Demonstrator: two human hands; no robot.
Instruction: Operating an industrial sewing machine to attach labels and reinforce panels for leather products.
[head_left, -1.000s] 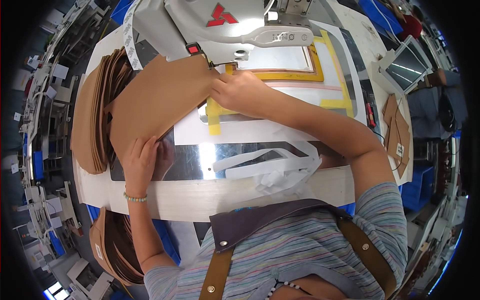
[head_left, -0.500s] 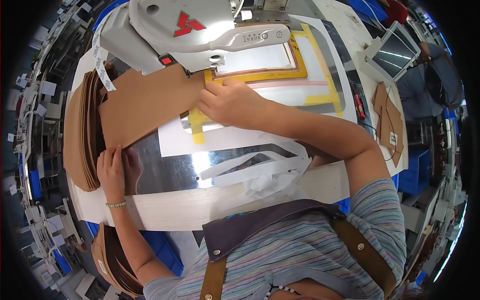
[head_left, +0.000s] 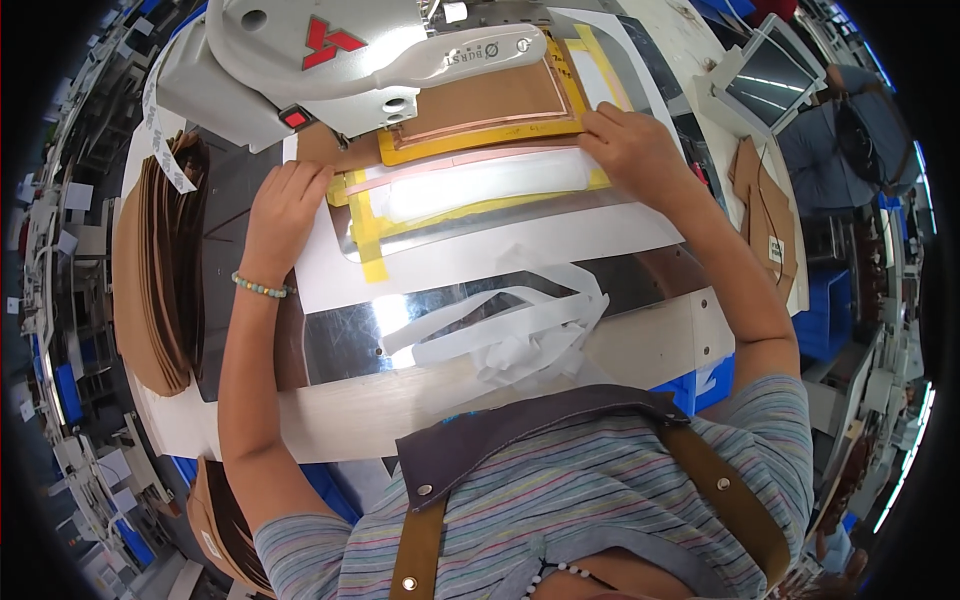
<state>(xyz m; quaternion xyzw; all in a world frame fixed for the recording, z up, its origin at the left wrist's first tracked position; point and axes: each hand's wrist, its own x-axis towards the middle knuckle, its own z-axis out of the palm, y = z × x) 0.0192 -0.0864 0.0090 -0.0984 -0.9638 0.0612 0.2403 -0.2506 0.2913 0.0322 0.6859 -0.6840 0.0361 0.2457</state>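
A flat brown fabric panel (head_left: 485,97) lies under the yellow clamp frame (head_left: 480,143) of a grey-white sewing machine (head_left: 310,60). Its brown surface shows through the frame's window, and more of it sticks out at the left. My left hand (head_left: 288,205) has closed fingers at the panel's left end, under the machine head. Beyond the frame's right corner, my right hand (head_left: 630,150) is closed at the panel's right end; its fingertips are partly hidden. Below the frame sits a clear, white-backed template (head_left: 490,187) edged with yellow tape.
A stack of brown panels (head_left: 155,290) stands at the left. Crumpled white strips (head_left: 520,340) lie on the shiny plate near my body. A monitor (head_left: 765,75) and more brown pieces (head_left: 765,215) are at the right. A person in dark clothes (head_left: 850,140) is beyond.
The brown panel has moved right, from beside the stack to under the yellow frame. My left hand has gone up and right, and my right hand has shifted right along the frame.
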